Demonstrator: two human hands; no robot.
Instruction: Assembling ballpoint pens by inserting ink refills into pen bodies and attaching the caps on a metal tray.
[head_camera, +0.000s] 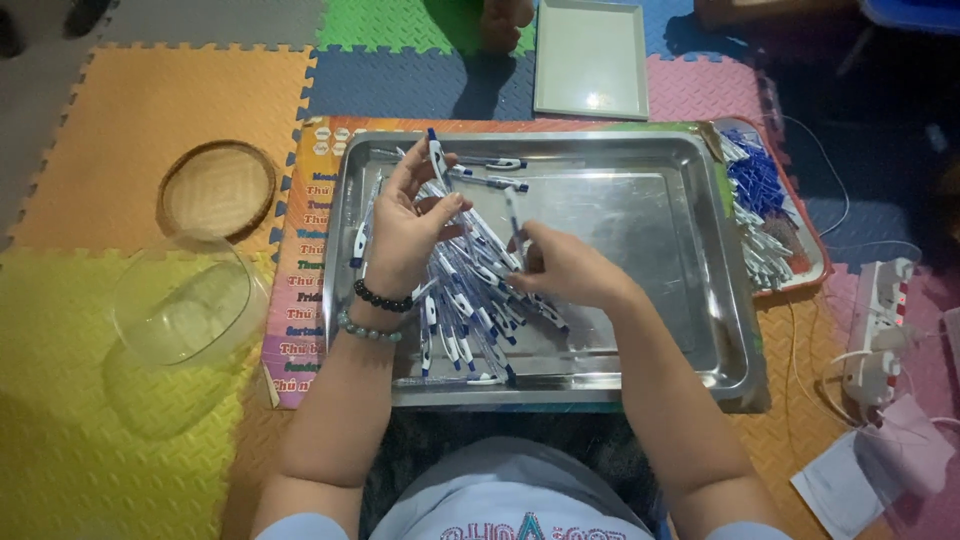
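Note:
A large steel tray (650, 200) lies in front of me with a heap of white and blue pens (470, 300) in its left half. My left hand (405, 225), with two bead bracelets on the wrist, grips a bundle of several pens; one pen (436, 158) sticks up past the fingertips. My right hand (565, 268) rests over the heap and pinches a single pen (514, 215) that points upward. Two loose pens (495, 172) lie at the tray's far edge.
A second tray (812, 262) at the right holds blue and white pen parts (755, 205). A pale rectangular tray (590, 58) sits beyond. At left stand a clear plastic bowl (185, 310) and a round woven lid (218, 188). A power strip (878, 325) with cables lies at right.

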